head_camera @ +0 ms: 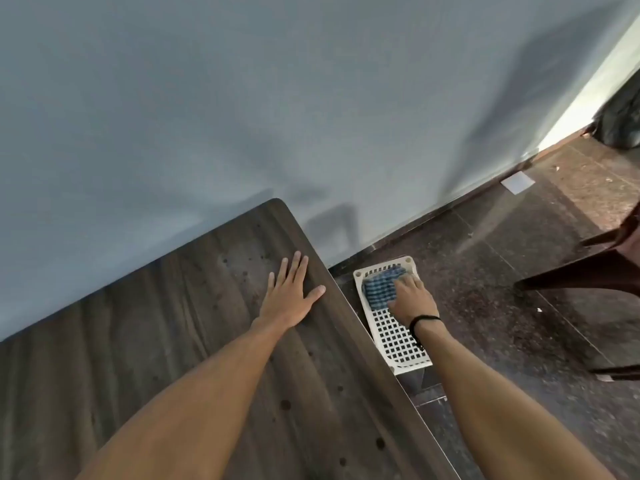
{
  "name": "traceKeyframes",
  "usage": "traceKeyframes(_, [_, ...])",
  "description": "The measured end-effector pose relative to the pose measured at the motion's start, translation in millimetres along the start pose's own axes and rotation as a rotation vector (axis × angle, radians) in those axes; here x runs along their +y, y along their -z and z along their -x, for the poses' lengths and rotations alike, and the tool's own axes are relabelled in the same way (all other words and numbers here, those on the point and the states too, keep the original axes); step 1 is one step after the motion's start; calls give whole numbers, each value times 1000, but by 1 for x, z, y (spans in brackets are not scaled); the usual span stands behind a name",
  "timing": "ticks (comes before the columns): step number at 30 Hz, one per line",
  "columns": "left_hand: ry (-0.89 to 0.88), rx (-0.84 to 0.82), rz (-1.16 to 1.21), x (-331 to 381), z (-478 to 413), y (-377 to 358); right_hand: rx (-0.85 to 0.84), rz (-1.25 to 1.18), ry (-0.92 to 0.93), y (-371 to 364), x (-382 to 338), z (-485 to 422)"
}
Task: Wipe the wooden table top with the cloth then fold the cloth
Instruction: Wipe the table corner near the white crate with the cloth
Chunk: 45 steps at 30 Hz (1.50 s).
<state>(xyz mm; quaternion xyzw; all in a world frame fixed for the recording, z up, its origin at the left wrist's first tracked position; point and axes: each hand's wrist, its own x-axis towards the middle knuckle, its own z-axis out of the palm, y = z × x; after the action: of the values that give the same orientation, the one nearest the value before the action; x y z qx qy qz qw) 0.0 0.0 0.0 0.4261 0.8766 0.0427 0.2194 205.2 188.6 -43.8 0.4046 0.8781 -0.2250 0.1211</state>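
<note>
The dark wooden table top [173, 341] fills the lower left and carries several dark spots. My left hand [289, 296] lies flat on it near the right edge, fingers spread, holding nothing. A blue-and-white checked cloth [379, 285] lies in the far end of a white perforated basket [391, 337] on the floor, just right of the table. My right hand [412, 299] reaches down into the basket and rests on the cloth, its fingers curled over the cloth's right side. A dark band circles that wrist.
A grey wall [277, 98] runs behind the table. The floor [502, 271] is dark speckled tile. Dark chair legs [581, 268] stand at the right, a white slip [517, 182] lies by the wall base, and a black bag [623, 123] sits at the far right.
</note>
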Motion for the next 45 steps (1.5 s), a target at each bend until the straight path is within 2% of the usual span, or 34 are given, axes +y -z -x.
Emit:
traceKeyframes(6, [-33, 154, -59, -9, -2, -18, -217, 56, -1, -23, 17, -29])
traceKeyframes(16, [-42, 248, -133, -9, 1, -26, -235, 95, 4, -48, 26, -82])
traceKeyframes(21, [-34, 247, -154, -9, 0, -26, -67, 197, -17, -60, 24, -85])
traceKeyframes(27, [-27, 242, -143, -8, 1, -26, -16, 169, -111, -60, 28, -83])
traceKeyframes(34, [-50, 160, -55, -7, 2, -17, -28, -155, -75, -58, 40, -64])
traceKeyframes(36, [-54, 133, -24, -9, 3, -17, -11, -184, -77, -59, 40, -62])
traceKeyframes(39, [-62, 116, -11, -11, 7, -19, 96, -14, -8, -62, 44, -61])
traceKeyframes(41, [-72, 116, -12, -11, 10, -19, 141, 94, 113, -66, 45, -56])
traceKeyframes(45, [-72, 132, -22, -11, 10, -17, 18, 314, 261, -82, 51, -43])
